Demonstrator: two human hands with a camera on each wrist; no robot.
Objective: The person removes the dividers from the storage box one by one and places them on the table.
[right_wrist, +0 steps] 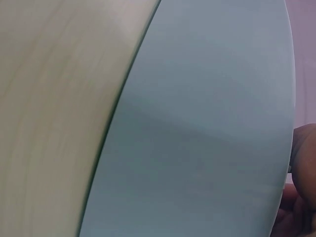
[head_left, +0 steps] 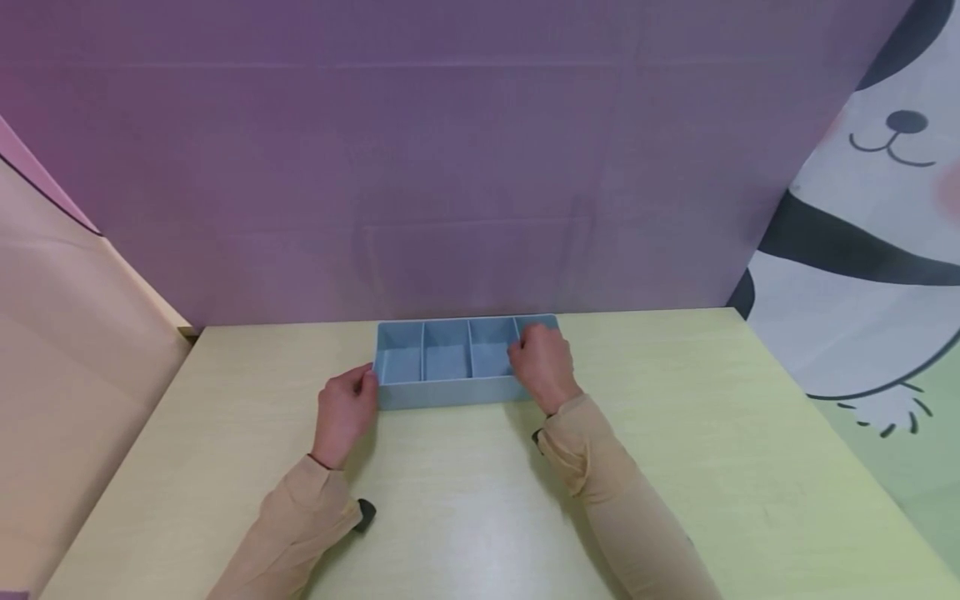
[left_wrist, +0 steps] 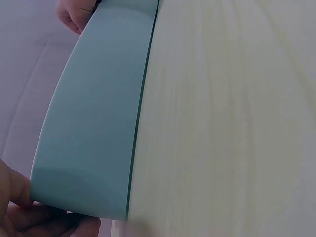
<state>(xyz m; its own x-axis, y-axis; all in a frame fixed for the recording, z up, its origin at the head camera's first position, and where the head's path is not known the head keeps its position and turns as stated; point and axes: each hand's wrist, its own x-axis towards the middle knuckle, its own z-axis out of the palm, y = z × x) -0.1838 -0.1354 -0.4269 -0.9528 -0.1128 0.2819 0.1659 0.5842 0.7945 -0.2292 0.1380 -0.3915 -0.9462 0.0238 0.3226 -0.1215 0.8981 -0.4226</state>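
Pale wood-grained table [head_left: 450,492] is bearing a blue four-compartment tray [head_left: 450,393] along its far edge; left hand [head_left: 345,412] is gripping the tray's left end; right hand [head_left: 545,367] is curling over its right end, hold unclear.

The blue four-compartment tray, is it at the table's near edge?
No, in the head view the blue four-compartment tray sits at the far edge of the table, by the purple cloth.
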